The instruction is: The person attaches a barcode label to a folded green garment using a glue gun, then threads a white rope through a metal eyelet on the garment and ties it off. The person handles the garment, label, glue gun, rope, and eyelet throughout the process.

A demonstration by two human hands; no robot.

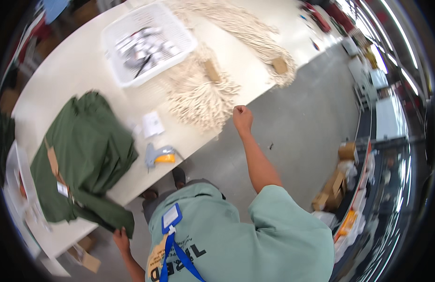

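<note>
Garment [92, 136], dk green, lies bunched on the L part of the white table [57, 80], its bulk piled in loose folds & one narrow end reaching out past the near edge. L hand [122, 238] is at the tip of that end, fingers closed on the cloth, thumb side up against it; exact grip partly hidden. R hand [243, 117] is well apart from it, out by the table edge just beside the near cord bundle [201, 101], fingers curled in a loose fist; can't tell if anything small is inside. Brown tag [53, 160] lies on the garment's L side, w/ a small white label [62, 189] below it. Just R of the garment, close to the edge, sits a tagging gun [160, 156], grey-blue w/ yellow-orange part; white card [153, 124] lies just beyond it. Farther back, white basket [158, 67] w/ open-mesh walls holds a heap of small white & grey pcs plus a thin blk item, too blurred to ID. Near bundle is cream, frayed ends toward the person, brown band across it; far bundle [245, 37], same color, runs along the table's R side, also w/ a brown band. Cardboard boxes [335, 190] stand at far R, near the grey floor [302, 127].
</note>
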